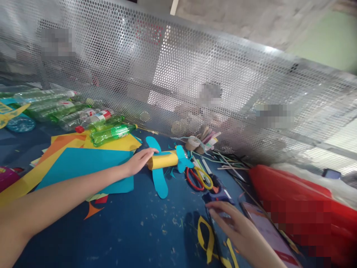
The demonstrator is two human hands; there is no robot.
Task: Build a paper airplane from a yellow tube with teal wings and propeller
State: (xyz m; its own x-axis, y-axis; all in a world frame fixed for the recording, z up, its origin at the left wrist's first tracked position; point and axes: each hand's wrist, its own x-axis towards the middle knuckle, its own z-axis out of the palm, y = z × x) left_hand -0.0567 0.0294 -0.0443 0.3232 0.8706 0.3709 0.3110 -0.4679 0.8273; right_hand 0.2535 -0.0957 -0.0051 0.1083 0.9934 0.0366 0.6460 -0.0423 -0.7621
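Toy airplane (164,161) is mid-frame on the blue tabletop (134,230): yellow tube body, blue paper wings, blue tail. Long axis runs left to right, right end tipped slightly up in the frame; wings cross it roughly top to bottom, tail at the right end. Left hand (141,162) is the near one, coming in from lower left, fingers extended onto the body's left end by the upper wing. Contact looks real; thumb is hidden, so can't tell if it's pinching or just steadying. Right hand (235,221) is lower right, fingers loosely spread, nothing in it; airplane lies up and left of it, well apart. What's close to those fingertips is a dark blue tool (220,196), maybe a glue gun; touching or not, can't tell. Red scissor handle (189,179) and yellow scissor handle (211,184) sit between tail and tool. Yellow paper offcuts (200,235) below, phone (269,232) to the right.
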